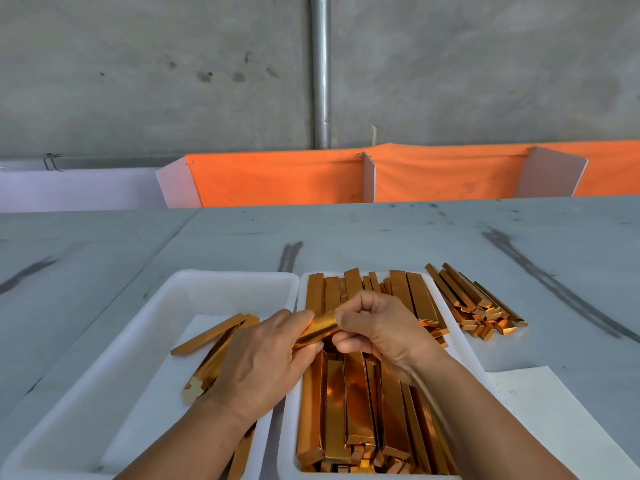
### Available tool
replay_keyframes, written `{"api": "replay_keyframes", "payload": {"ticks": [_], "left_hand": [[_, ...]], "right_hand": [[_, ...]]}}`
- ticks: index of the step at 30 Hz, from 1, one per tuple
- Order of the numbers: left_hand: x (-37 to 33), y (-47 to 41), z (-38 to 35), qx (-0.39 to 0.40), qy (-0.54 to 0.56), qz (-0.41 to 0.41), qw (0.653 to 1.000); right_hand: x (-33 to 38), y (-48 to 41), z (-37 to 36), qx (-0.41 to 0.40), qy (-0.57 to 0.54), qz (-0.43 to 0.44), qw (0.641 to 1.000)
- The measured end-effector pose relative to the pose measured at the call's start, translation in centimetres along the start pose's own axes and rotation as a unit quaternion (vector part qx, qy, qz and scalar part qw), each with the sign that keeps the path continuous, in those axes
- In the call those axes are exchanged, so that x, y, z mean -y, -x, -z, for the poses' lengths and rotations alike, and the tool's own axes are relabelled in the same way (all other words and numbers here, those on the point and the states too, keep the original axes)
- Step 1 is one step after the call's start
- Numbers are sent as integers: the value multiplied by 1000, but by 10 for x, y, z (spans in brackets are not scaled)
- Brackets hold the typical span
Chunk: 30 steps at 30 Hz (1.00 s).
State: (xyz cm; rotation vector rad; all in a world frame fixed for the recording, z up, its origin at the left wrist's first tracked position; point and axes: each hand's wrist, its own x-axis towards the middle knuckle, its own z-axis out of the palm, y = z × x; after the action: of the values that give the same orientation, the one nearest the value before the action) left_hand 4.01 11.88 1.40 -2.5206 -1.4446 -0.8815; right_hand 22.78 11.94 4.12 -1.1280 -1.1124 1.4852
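held piece: a glossy gold foil strip (317, 330), thin card, bent into a curve, above the gap between the two trays.
left hand: the left hand (266, 358) grips the strip's lower end, fingers curled round it, thumb on top.
right hand: the right hand (377, 327) pinches the upper end between thumb and bent forefinger, other fingers folded in.
right tray: a white plastic tray (289, 427), smooth with rounded corners, packed with long folded gold boxes (360, 410).
left tray: a matching white tray (149, 306) holding a few flat gold strips (214, 337).
table: matte grey table (381, 233), scuffed with dark streaks.
loose pile: more gold boxes (474, 303) just beside the right tray.
paper: a white sheet (540, 403).
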Motion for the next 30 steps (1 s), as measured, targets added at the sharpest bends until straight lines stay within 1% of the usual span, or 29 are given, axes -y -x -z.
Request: {"api": "replay_keyframes", "payload": {"ticks": [7,12,19,24,30], "left_hand": [[1,1,-2,-3,15,19,1000],[2,1,-4,-2,23,38,999],[3,1,-3,8,38,52,998],[4,1,-3,16,41,59,997],[4,0,-2,24,15,49,998]], "right_hand": [[-4,-1,-3,-12,25,55,998],[-5,-1,-4,-2,21,67,998],[-6,-1,-5,-7,22,89,996],[-8,-1,-5,-10,62,107,992],[-11,-2,-11,-19,97,119,988]]}}
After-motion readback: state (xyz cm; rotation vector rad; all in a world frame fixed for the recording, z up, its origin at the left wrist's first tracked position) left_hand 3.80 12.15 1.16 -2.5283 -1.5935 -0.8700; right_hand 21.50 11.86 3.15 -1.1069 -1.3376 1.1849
